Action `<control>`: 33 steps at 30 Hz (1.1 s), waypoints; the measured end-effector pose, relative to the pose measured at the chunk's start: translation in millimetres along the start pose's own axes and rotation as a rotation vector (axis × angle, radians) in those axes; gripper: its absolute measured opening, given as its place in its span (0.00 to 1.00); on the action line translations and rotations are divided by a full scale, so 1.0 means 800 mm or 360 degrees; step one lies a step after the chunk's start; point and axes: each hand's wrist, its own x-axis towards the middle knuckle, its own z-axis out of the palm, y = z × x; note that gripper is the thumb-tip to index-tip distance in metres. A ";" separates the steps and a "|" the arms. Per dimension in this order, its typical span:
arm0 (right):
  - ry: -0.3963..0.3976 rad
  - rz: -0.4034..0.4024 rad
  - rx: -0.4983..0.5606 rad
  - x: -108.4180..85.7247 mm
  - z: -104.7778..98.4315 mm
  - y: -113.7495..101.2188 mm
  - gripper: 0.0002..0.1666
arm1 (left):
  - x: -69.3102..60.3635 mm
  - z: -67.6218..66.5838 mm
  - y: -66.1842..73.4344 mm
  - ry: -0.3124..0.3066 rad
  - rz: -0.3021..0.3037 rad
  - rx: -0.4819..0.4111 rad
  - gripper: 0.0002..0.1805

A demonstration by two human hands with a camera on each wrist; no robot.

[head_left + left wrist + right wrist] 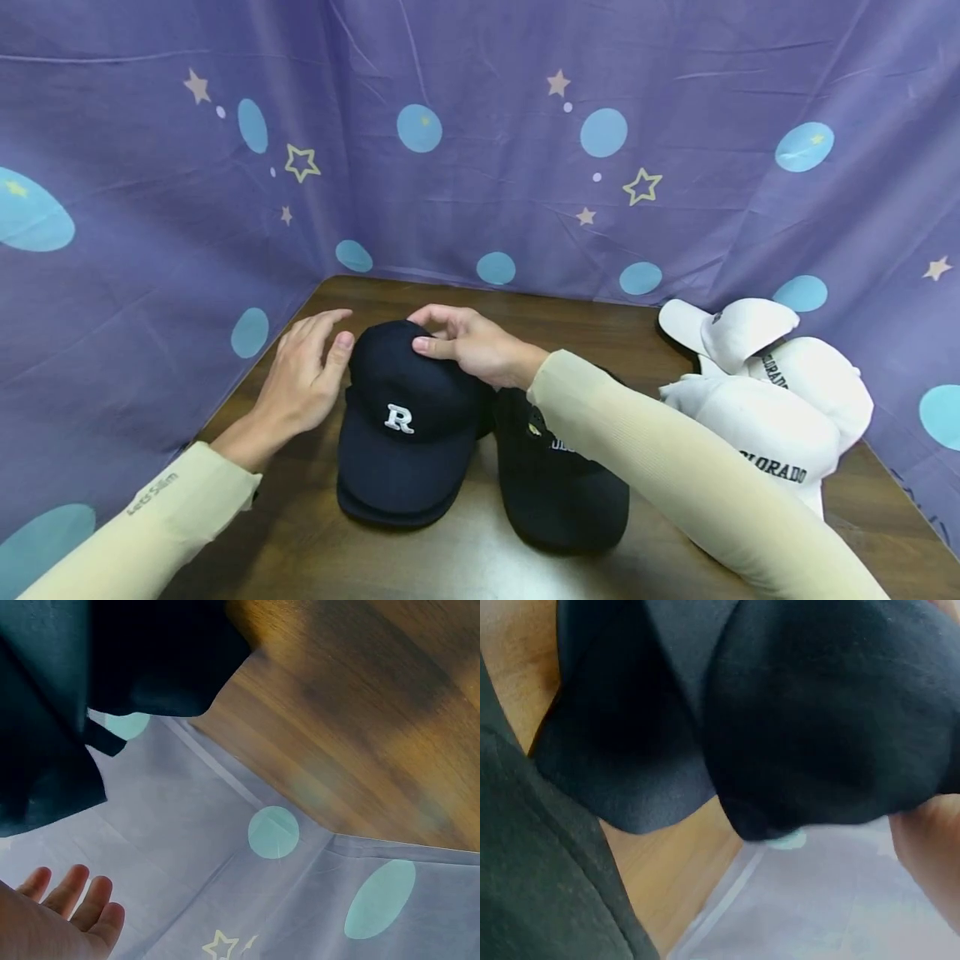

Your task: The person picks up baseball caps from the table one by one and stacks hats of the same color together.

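A navy baseball cap (412, 375) with a white R on its front stands left of centre on the table, over another dark cap whose brim (390, 518) peeks out below. My right hand (476, 342) pinches the top of its crown, thumb in front and fingers behind. To the left of the cap, my left hand (303, 375) is apart from it with fingers extended, holding nothing. In the right wrist view the dark crown (832, 712) fills much of the picture. Partly under my right sleeve lies a black cap (562, 508) with lettering.
Several white caps (780, 417), some lettered COLORADO, are heaped at the right of the wooden table (480, 567). A purple curtain (495, 167) with stars and blue dots closes off the back and sides.
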 end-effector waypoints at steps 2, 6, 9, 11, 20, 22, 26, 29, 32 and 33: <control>0.0042 -0.0034 -0.0176 0.003 0.000 0.006 0.13 | 0.000 0.001 0.000 -0.0002 0.0002 -0.0003 0.26; 0.0185 -0.0033 -0.0773 0.008 0.004 0.021 0.11 | -0.001 0.003 0.001 -0.0021 -0.0005 -0.0007 0.26; 0.0254 0.0008 -0.1121 0.009 0.009 0.030 0.14 | -0.004 0.007 0.002 -0.0047 -0.0003 0.0005 0.27; 0.0284 0.0034 -0.1225 0.008 0.011 0.032 0.16 | -0.006 0.010 0.004 -0.0071 0.0019 0.0029 0.28; 0.0363 0.0029 -0.1206 0.003 0.003 0.022 0.17 | -0.016 0.032 0.028 -0.0164 0.0325 0.0137 0.38; 0.0358 0.0038 -0.1185 -0.001 0.002 0.020 0.17 | -0.018 0.037 0.032 -0.0145 0.0406 0.0149 0.39; 0.0426 0.0045 -0.1175 -0.008 -0.002 0.015 0.17 | -0.020 0.043 0.040 -0.0068 0.0534 0.0161 0.38; 0.0514 0.0035 -0.1156 -0.017 -0.008 0.012 0.18 | -0.022 0.046 0.044 -0.0050 0.0578 0.0160 0.36; 0.0602 0.0012 -0.1150 -0.030 -0.017 0.006 0.19 | -0.024 0.048 0.047 -0.0067 0.0589 0.0172 0.34; 0.0624 0.0001 -0.1151 -0.035 -0.021 0.003 0.19 | -0.025 0.049 0.047 -0.0074 0.0586 0.0180 0.34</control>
